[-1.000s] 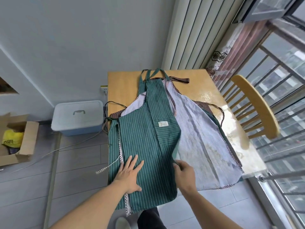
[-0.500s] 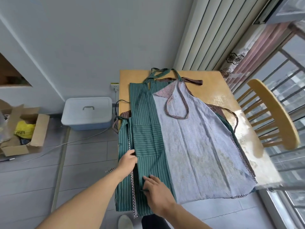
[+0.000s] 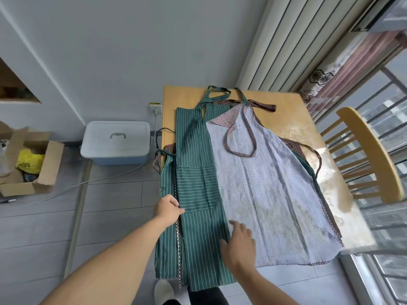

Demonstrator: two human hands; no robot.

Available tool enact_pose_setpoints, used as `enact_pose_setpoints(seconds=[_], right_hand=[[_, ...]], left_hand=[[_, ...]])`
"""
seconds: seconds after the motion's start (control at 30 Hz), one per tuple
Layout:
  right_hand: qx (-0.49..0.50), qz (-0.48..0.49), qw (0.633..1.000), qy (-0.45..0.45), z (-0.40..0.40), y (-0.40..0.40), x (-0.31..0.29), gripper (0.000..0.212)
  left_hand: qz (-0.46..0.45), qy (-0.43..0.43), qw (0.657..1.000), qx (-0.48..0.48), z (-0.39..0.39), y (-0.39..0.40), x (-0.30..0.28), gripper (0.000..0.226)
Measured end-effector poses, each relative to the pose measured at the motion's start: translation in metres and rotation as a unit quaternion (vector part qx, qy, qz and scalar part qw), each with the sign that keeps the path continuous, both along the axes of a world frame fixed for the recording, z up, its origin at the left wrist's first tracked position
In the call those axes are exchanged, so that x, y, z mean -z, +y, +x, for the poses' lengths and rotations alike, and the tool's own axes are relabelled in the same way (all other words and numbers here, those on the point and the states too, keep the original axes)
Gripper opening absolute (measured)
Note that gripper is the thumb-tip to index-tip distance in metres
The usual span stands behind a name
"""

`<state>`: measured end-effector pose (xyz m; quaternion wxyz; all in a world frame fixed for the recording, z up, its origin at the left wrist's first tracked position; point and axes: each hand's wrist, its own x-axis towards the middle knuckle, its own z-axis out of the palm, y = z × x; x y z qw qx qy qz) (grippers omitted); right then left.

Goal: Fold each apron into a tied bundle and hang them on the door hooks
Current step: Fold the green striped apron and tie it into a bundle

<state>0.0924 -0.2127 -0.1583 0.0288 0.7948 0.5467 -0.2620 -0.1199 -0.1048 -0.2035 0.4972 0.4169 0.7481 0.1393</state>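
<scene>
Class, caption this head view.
Left hand pinches the folded green striped apron; right hand rests beside the blue apron.

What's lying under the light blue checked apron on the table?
A brown apron peeks out beneath the light blue checked apron along its right edge, and the green striped apron at its left. Anything else underneath is covered.

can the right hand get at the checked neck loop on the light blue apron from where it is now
Probably yes. The right hand lies open on the cloth near the table's front edge, and the neck loop lies flat on the light blue apron, farther back, uncovered. It would need a forward stretch.
</scene>
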Motion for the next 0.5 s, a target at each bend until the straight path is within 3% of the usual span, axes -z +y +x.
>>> enact_pose_setpoints(seconds=[0.1,0.2,0.27,0.33,0.43,0.5], right_hand=[[0.115,-0.091,0.988,0.049,0.016,0.004,0.004,0.05],[0.12,-0.163,0.97,0.131,0.022,0.003,0.0,0.028],[0.127,-0.178,0.957,0.188,0.026,0.0,-0.003,0.021],[0.171,-0.21,0.923,0.275,0.031,-0.002,-0.008,0.019],[0.23,-0.2,0.861,0.406,0.038,0.002,-0.03,0.039],[0.2,-0.153,0.877,0.409,0.04,0.01,-0.053,0.062]], left_hand=[[0.017,0.075,0.995,0.069,-0.001,-0.009,-0.002,0.032],[0.114,0.15,0.972,0.142,0.006,-0.019,-0.01,0.025],[0.174,0.137,0.953,0.205,0.014,-0.023,-0.015,0.02],[0.162,0.091,0.935,0.301,0.024,-0.025,-0.018,0.04],[0.092,0.061,0.892,0.439,0.037,-0.032,-0.027,0.063],[0.053,0.059,0.873,0.481,0.042,-0.039,-0.025,0.065]])
